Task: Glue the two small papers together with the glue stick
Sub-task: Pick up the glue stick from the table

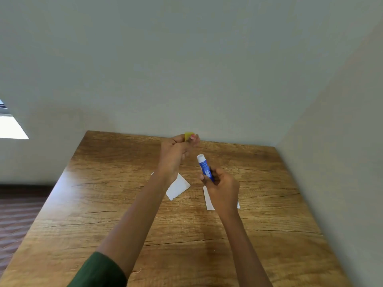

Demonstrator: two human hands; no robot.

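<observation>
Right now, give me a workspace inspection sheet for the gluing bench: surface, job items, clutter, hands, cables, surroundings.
Surface: wooden table, bare grain with dark cracks, pushed into a wall corner.
Job's things: glue stick, blue body, uncapped, white end up, tilted; yellow cap off; two white papers flat and apart, left paper, right paper partly hidden by the right hand.
Clutter: nothing seen.
Grippers: left hand raised, pinching the cap; right hand gripping the glue stick's lower body. Both above the table.
Cables: nothing seen.
Surroundings: plain walls behind and right; window far left; dark floor left of the table.
</observation>
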